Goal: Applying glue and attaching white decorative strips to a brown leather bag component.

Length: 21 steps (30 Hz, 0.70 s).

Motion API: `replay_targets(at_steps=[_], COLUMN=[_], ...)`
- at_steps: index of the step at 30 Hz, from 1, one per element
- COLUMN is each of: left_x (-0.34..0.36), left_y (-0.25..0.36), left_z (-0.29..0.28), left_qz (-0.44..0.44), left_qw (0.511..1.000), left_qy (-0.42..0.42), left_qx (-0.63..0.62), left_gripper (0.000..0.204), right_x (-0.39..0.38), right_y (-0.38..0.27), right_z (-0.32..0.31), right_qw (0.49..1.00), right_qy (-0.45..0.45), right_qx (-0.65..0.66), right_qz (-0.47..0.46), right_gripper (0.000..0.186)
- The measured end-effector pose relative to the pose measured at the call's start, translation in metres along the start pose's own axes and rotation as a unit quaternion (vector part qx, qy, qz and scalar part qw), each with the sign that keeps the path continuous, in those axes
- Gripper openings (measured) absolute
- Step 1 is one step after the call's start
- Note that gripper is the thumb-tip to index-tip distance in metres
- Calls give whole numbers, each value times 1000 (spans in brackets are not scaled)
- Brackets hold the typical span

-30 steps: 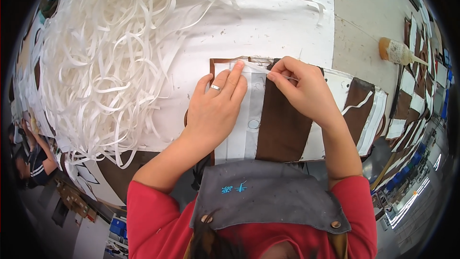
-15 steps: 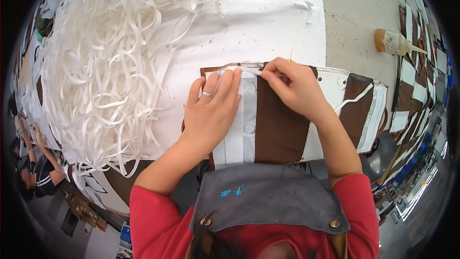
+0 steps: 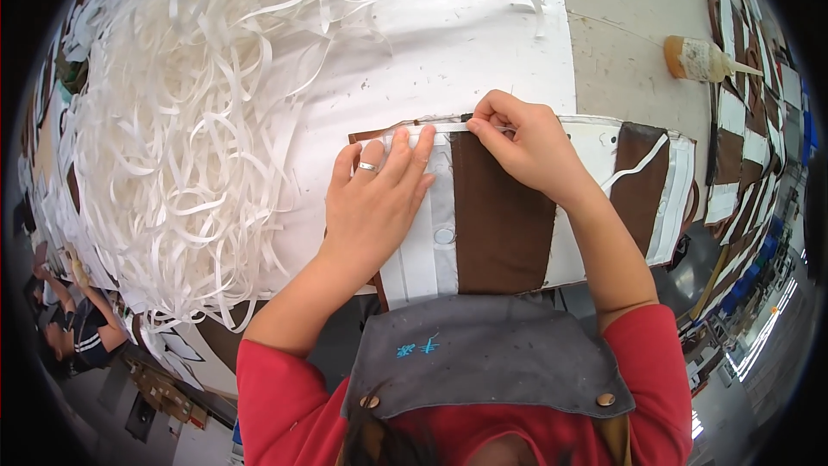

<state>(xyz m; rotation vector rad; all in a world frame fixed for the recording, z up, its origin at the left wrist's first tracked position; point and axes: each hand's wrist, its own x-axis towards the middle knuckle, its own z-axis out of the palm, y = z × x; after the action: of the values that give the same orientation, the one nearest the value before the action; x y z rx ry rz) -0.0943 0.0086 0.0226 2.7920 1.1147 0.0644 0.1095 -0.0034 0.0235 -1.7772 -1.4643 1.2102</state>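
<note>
In front of me lies a flat leather or fabric piece with white sections, a broad brown panel (image 3: 502, 216) and a translucent strip (image 3: 444, 259). My left hand (image 3: 373, 203) rests palm down on its left part, fingers stretched out toward the far edge, with a ring on one finger. Under those fingertips runs a narrow white tape (image 3: 450, 128) along that edge. Thumb and fingers of my right hand (image 3: 528, 148) pinch the tape above the brown panel. Farther right, the tape's loose end (image 3: 636, 169) curves over a second brown panel (image 3: 640, 194).
A big tangled heap of white tape (image 3: 190, 147) covers the left of the table. A bottle with a pointed nozzle (image 3: 694, 59) lies at the far right, near stacked brown and white pieces (image 3: 733, 155). At far left another person (image 3: 82, 328) works.
The view has shifted slightly. My right hand has slid a little left and away from me along the edge, still pinching the tape. My left hand stays pressed on the piece.
</note>
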Motion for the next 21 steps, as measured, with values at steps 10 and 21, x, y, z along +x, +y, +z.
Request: replay_targets(at_steps=[10,21], left_x=[4,5], left_y=[1,8], left_z=[3,8], left_qz=[30,23], left_qw=[999,999], left_qy=[24,3], left_qx=[2,-32], left_gripper=[47,51], right_x=[-5,2], right_y=[1,-5], right_z=[2,5], right_qw=[1000,998], right_qy=[5,14], right_qx=[-5,-54], right_qz=[-19,16], right_gripper=[10,12])
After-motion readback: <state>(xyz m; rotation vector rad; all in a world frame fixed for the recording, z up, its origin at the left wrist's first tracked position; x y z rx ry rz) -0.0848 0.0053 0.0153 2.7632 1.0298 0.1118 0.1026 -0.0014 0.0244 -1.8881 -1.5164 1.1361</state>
